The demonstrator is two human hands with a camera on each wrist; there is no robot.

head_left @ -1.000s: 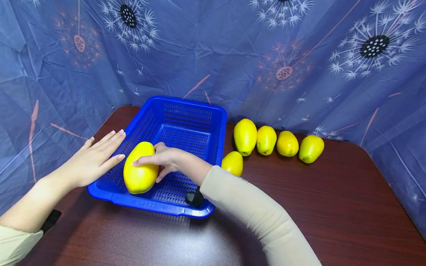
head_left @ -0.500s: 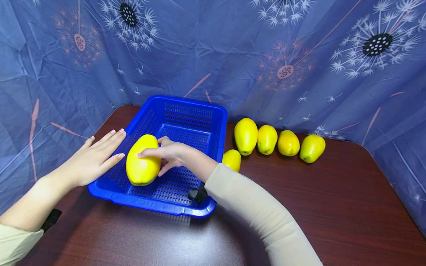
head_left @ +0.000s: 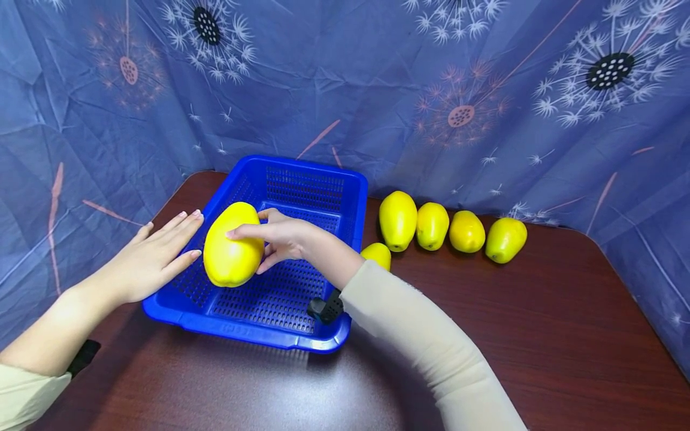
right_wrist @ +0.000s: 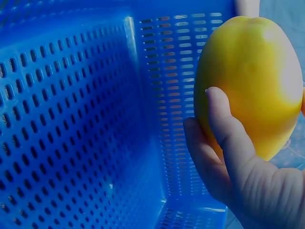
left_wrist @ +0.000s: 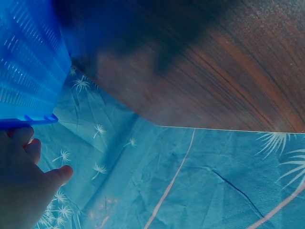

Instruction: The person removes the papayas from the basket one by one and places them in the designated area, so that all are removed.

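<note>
My right hand (head_left: 283, 239) grips a large yellow papaya (head_left: 233, 248), its thumb lying across the fruit's upper side. The fruit is over the near left part of a blue plastic basket (head_left: 242, 335). In the right wrist view, fingers are curled round one side of the same papaya (right_wrist: 252, 81), beside the basket's slotted wall. My left hand (head_left: 153, 260) lies with straight fingers on the basket's left rim, close to the papaya. In the left wrist view this hand (left_wrist: 24, 176) touches the rim from outside, and part of it is cut off.
Several yellow fruits stand in a row at the back right, among them a larger one (head_left: 398, 221) and a greener one (head_left: 505, 240). Another fruit (head_left: 377, 255) sits by the basket's right side, partly hidden by the right sleeve. A patterned blue cloth (head_left: 377, 90) hangs behind the brown table (head_left: 485, 335).
The right hand has moved the papaya up and away from the basket's near rim, a little to the right. The left hand stays where it was.
</note>
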